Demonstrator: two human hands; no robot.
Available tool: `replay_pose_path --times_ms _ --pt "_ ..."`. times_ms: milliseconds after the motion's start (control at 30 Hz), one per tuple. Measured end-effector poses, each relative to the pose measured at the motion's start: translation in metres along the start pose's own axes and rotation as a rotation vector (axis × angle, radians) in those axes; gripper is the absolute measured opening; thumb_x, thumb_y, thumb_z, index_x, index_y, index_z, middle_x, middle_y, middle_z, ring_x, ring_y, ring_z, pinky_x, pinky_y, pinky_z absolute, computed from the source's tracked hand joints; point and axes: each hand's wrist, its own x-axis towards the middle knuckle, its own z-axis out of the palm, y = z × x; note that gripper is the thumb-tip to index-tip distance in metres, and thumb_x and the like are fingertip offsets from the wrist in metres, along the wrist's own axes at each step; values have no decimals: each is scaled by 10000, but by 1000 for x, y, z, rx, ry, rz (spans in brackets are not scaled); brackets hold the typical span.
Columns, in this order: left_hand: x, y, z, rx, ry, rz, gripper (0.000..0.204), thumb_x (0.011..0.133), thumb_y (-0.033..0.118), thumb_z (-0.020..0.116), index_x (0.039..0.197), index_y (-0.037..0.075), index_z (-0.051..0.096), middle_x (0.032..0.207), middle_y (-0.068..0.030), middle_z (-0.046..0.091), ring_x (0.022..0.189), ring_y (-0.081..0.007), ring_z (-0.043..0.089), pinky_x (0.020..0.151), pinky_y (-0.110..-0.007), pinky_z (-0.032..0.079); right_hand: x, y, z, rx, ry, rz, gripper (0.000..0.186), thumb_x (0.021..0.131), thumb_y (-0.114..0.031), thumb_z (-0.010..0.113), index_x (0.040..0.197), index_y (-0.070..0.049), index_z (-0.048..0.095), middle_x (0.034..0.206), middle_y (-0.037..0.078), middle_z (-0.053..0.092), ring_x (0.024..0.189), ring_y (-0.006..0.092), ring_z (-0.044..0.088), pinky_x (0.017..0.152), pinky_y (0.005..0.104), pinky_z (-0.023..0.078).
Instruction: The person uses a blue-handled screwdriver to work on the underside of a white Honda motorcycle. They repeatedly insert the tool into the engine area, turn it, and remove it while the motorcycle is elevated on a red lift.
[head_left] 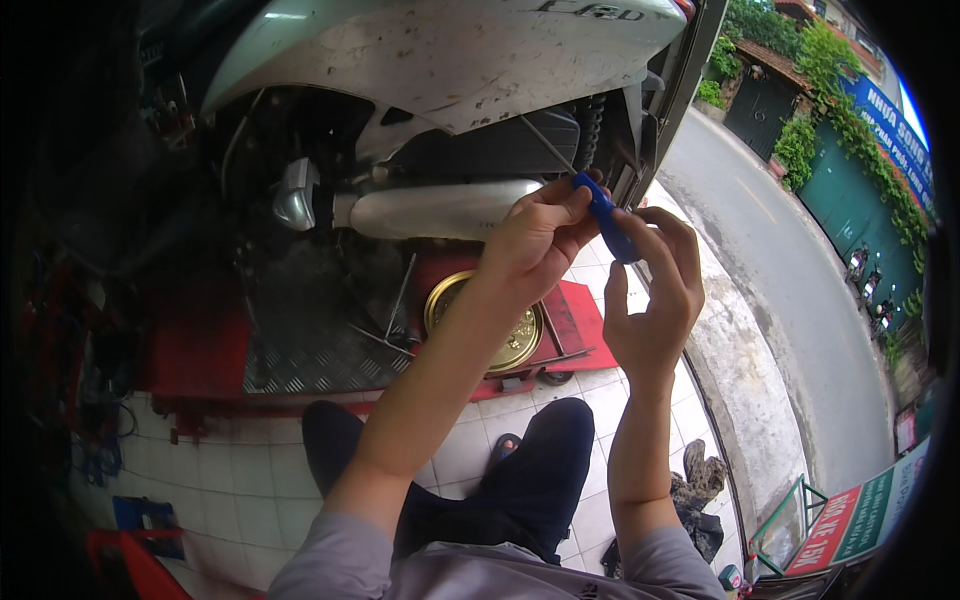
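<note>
A blue-handled screwdriver [604, 212] slants up and left, its thin shaft running to the lower edge of a scooter's pale side panel [450, 75]. Where the tip meets the panel is too small to make out. My left hand [535, 235] pinches the front of the handle between thumb and fingers. Around the handle's rear end, my right hand [655, 305] has its fingers curved and apart, with the thumb clear of the handle. Its fingertips are at the handle's side; whether they touch it I cannot tell. Below the panel lie a silver exhaust cover [440, 208] and a coil spring [595, 130].
The scooter stands over a red lift platform [580, 325] with a ridged metal plate [310, 362]. A round gold tray [520, 350] rests there, partly behind my left forearm. Dark rags [700, 490] lie on the tiled floor, right. Beyond the doorway runs a street [750, 220].
</note>
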Motion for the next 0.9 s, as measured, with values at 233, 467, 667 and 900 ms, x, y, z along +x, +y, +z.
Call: replay_pose_path --times_ms 233,467,667,900 --pt "0 -2 7 -131 -114 10 292 957 20 531 1228 -82 497 1138 -168 569 1088 -255 577 1029 -373 461 -3 -8 -1 40 57 213 390 659 105 740 1023 0 648 924 118 653 755 164 671 663 264 523" --pt "4 0 -1 50 -47 -45 274 934 129 637 1143 -37 579 1070 -119 609 1012 -216 607 963 -346 487 -1 2 -5 -111 25 -20 354 666 116 706 985 -38 681 968 114 663 856 205 681 715 293 538" --pt "4 -7 4 1 -36 23 249 945 64 592 1169 -43 570 1098 -106 605 1056 -213 601 974 -351 489 -7 -9 0 103 69 281 328 695 59 781 990 38 639 938 130 672 689 137 690 620 237 542" --pt "-4 3 12 -8 -41 -80 268 951 73 583 1202 -18 563 1027 -99 643 1065 -201 608 944 -334 503 0 -4 -7 -32 50 101 361 646 89 760 981 -19 683 985 111 685 821 174 697 699 279 553"
